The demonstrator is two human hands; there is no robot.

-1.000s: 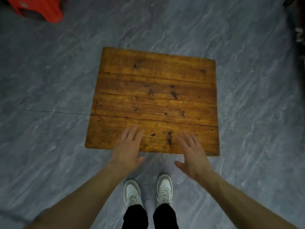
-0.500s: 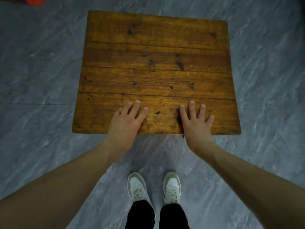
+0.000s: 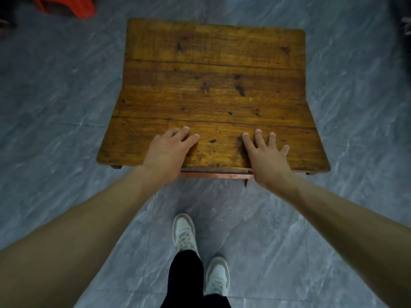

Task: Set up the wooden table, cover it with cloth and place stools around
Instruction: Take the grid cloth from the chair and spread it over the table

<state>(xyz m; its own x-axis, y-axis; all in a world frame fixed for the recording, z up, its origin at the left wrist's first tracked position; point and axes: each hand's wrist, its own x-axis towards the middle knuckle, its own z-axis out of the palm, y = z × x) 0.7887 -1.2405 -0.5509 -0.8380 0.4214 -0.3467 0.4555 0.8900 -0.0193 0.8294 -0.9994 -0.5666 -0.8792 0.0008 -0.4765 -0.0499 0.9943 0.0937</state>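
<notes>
Wooden table [image 3: 213, 90] stands on the grey marble floor [image 3: 55, 103], directly in front of the person at 12 o'clock. Both hands lie flat on its near edge with straight fingers, gripping nothing: the left hand [image 3: 168, 152] toward 11 o'clock, the right hand [image 3: 265, 157] toward 1 o'clock. A reddish bar [image 3: 213, 175] shows under the near edge between the wrists. A red plastic stool [image 3: 66, 6] is partly visible far away at 10 o'clock. White shoes [image 3: 184, 232] are at 6 o'clock.
</notes>
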